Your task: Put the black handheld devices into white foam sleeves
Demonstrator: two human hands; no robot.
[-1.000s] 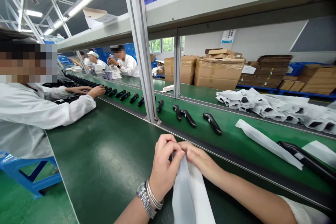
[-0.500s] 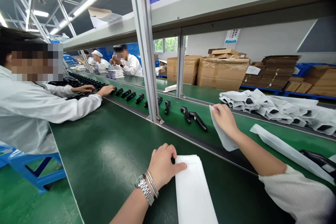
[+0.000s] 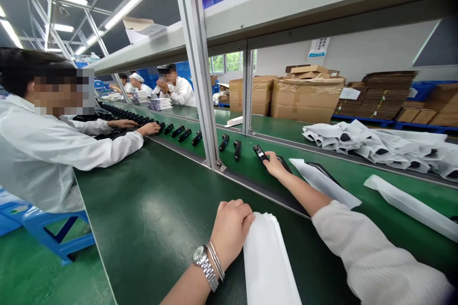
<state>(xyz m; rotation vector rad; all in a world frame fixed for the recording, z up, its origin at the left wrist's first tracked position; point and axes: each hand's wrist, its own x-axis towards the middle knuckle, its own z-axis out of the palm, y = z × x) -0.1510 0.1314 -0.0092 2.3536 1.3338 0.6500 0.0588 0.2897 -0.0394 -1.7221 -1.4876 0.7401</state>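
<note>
My left hand [image 3: 232,228] is closed at the top corner of a stack of white sleeves [image 3: 270,257], its thumb curled against the edge. Out over the green belt, my right hand [image 3: 276,166] grips a black handheld device [image 3: 260,153] with a white label facing up. Another black device [image 3: 285,164] lies just behind that hand, partly covered by it. To the right, a loose white sleeve [image 3: 324,182] rests beside a dark device [image 3: 324,171]. Farther right on the belt lies a long white sleeve [image 3: 411,205]. Black devices [image 3: 237,150] stand spaced out left of my right hand.
A metal post [image 3: 196,66] rises at the belt's near edge, under a long shelf [image 3: 304,0]. Wrapped pieces [image 3: 375,145] are heaped beyond the belt. At left, a co-worker in white [image 3: 64,133] handles black devices. Cardboard boxes [image 3: 304,97] stand behind.
My right hand has let go of a white sleeve, now lying on the belt, and moved left onto a black device. Belt items have shifted right. My left hand's fingers have curled in more.
</note>
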